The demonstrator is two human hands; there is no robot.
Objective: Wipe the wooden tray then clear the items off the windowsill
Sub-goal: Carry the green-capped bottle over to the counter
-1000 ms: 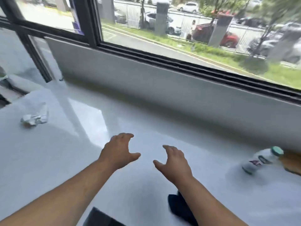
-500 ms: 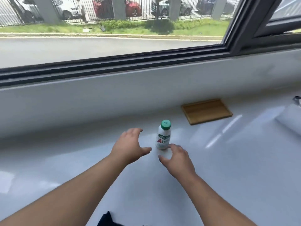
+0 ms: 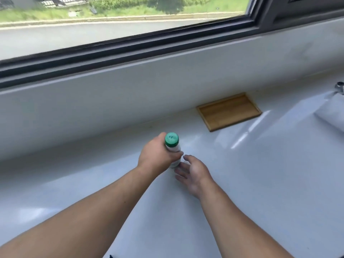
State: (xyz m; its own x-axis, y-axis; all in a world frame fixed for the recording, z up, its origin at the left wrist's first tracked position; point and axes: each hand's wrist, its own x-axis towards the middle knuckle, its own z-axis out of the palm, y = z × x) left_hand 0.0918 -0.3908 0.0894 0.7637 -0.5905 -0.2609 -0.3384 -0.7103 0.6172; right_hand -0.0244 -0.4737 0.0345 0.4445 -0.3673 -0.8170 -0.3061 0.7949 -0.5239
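Observation:
A small white bottle with a green cap (image 3: 172,139) stands upright on the white windowsill (image 3: 260,183). My left hand (image 3: 158,155) is wrapped around the bottle's body from the left, hiding most of the label. My right hand (image 3: 193,174) hovers just right of the bottle's base, fingers spread and holding nothing. An empty wooden tray (image 3: 229,111) lies flat against the back wall, up and to the right of both hands.
A white roll of paper (image 3: 333,112) lies at the right edge, with a metal fitting (image 3: 339,87) behind it. A low white wall and the dark window frame (image 3: 130,47) run along the back of the sill.
The view swung right from the crumpled paper to the bottle and tray. My left hand closed around the bottle; my right hand shifted down beside its base.

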